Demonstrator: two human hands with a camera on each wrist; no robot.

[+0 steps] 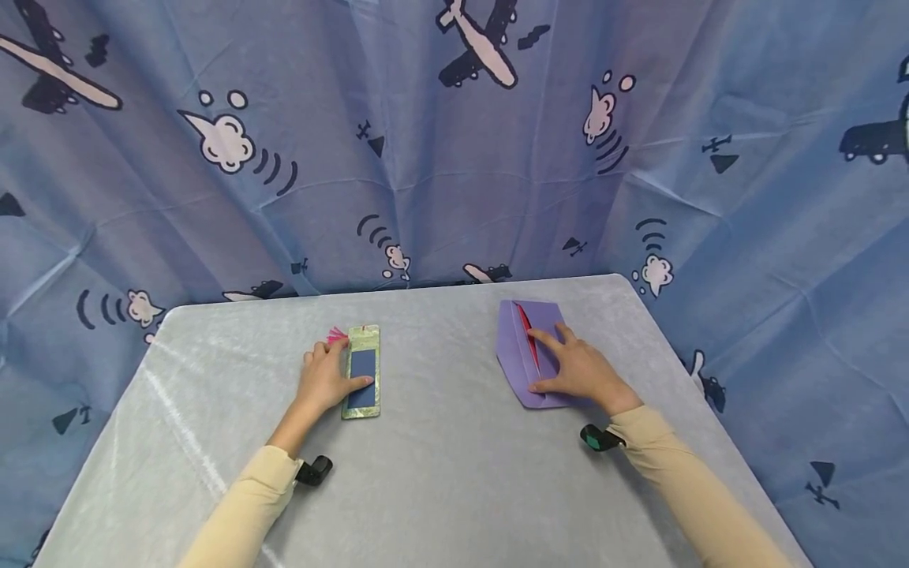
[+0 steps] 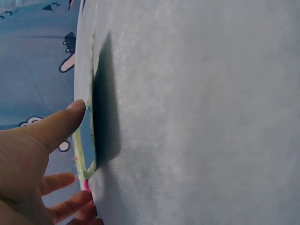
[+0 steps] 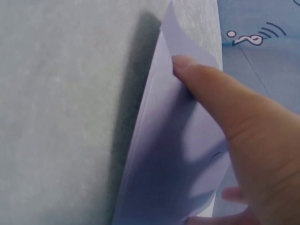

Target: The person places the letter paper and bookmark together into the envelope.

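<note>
Blue curtain (image 1: 426, 142): behind the purple envelope (image 1: 513, 359). Pale table (image 1: 440, 473): beneath the envelope. Right hand (image 1: 581, 368): on the envelope; thumb and fingers spread. Left hand (image 1: 323, 381): left of the envelope; thumb and fingers spread, touching the green card (image 1: 363, 363) there. Red strip (image 1: 526, 325): along the envelope's slit. Pink tassel (image 1: 337, 335): at the card's top, left of the envelope.

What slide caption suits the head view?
Left hand touching a green-and-blue rectangular card, right hand touching a purple paper envelope.
</note>
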